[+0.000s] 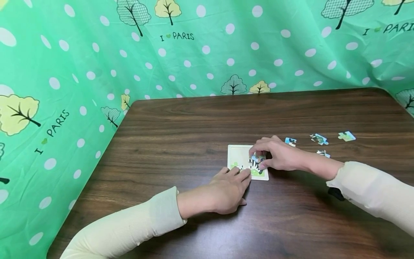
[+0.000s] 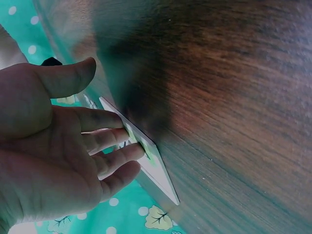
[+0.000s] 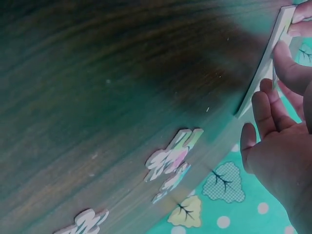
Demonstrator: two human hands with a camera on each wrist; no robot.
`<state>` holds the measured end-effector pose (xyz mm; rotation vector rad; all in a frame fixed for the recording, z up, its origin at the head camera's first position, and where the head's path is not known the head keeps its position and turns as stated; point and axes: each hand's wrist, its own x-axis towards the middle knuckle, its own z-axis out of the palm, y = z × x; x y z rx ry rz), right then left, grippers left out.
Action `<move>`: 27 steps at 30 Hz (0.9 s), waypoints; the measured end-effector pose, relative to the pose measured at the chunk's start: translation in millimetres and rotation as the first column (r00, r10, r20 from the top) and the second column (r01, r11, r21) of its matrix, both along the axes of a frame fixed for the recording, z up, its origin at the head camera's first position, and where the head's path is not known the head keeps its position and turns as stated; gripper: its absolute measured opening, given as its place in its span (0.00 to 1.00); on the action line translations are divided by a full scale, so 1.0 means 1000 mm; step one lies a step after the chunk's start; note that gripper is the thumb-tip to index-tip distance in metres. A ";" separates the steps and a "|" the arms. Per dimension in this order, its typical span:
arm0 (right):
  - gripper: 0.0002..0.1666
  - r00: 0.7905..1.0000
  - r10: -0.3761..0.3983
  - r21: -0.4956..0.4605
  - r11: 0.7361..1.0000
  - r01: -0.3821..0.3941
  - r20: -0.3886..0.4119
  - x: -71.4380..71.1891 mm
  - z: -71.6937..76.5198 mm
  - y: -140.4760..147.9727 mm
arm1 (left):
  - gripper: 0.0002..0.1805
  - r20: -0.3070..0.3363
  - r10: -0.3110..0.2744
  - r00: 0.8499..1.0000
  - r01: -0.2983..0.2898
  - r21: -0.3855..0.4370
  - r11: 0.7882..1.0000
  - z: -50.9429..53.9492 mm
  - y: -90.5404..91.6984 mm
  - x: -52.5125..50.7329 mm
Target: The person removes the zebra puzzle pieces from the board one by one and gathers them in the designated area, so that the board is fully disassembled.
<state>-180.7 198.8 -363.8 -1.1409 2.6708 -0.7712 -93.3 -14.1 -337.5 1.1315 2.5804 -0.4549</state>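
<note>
A square puzzle board with a pale frame lies on the table, its lower part filled with pieces showing green grass and black-and-white stripes. My left hand rests its extended fingertips on the board's near left part; the left wrist view shows the fingers nearly straight, thumb held apart. Over the board's right side, my right hand pinches a puzzle piece with blue and striped print between thumb and fingers. Whether this piece is seated in the board is hard to tell, as the fingers partly cover it.
Several loose puzzle pieces lie to the right of the board, among them a blue one, a dark green one and a light green one. Another piece is partly behind the right forearm. A green dotted curtain hangs behind the brown table.
</note>
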 end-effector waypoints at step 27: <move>0.26 0.984 -0.025 -0.058 0.998 0.015 -0.177 0.003 0.010 0.030 | 0.39 -0.010 -0.003 1.000 0.003 0.000 1.000 -0.001 -0.001 0.002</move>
